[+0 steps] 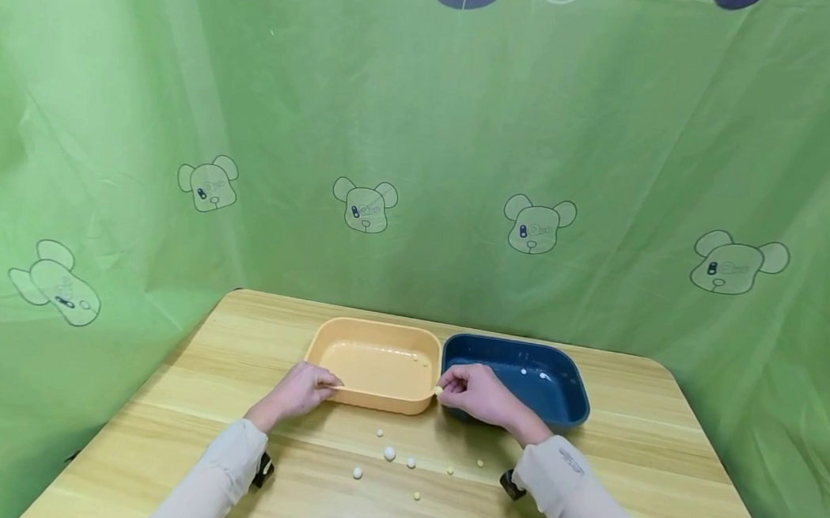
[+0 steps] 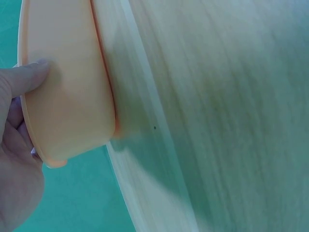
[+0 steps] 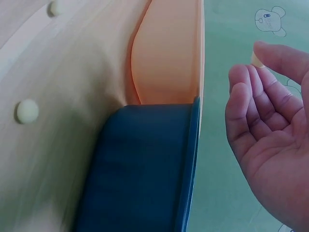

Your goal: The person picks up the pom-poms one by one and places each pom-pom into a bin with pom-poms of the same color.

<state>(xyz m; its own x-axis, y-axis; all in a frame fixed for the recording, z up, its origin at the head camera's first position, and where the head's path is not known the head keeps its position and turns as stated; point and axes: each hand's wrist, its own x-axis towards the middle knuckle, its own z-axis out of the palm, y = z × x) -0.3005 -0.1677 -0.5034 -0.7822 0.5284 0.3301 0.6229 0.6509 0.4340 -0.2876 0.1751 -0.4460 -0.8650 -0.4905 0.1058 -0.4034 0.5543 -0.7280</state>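
Observation:
My left hand (image 1: 298, 389) grips the front left rim of a peach-orange tray (image 1: 378, 402). In the left wrist view the thumb (image 2: 34, 77) lies against the tray's outer wall, with the other fingers over the rim. Between thumb and fingertips my right hand (image 1: 481, 391) pinches a small yellow ball (image 1: 439, 390), held above the place where the orange tray meets a dark blue tray (image 1: 576, 399). Only a sliver of that ball shows in the right wrist view. A few tiny yellow balls (image 1: 415, 358) lie inside the orange tray, and white balls (image 1: 524, 371) in the blue one.
Several white balls (image 1: 390, 453) and yellow balls (image 1: 450, 470) are scattered over the wooden table (image 1: 659, 464) in front of the trays, between the forearms. A green curtain (image 1: 452, 119) with bear-head drawings hangs behind the table and along both sides.

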